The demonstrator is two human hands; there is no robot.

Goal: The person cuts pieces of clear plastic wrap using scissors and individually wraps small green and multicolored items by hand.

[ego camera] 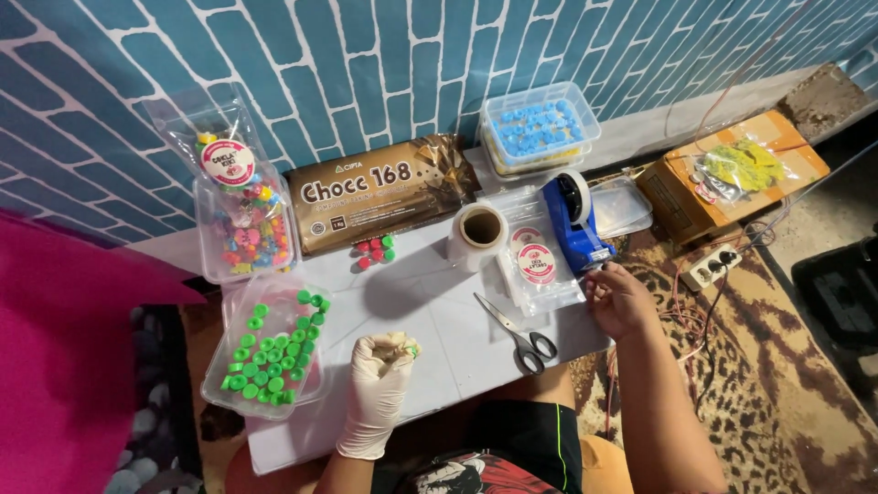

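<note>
Tape dispenser (574, 222) at 1 o'clock, pinched by bare right hand (618, 297); gloved left hand (382, 373) closed around small green-flecked piece; best pulled steadily.

A low white table (430, 311) carries scissors (517, 331), a tape dispenser (574, 224), a film roll (477, 236), and apparently a tray of green caps (270, 352).

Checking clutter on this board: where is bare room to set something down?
Bare patch mid-board, between the green-cap tray, red caps and scissors. Another strip lies nearer the body, right of the gloved left hand. Crowded along the wall and around the tape dispenser.
</note>
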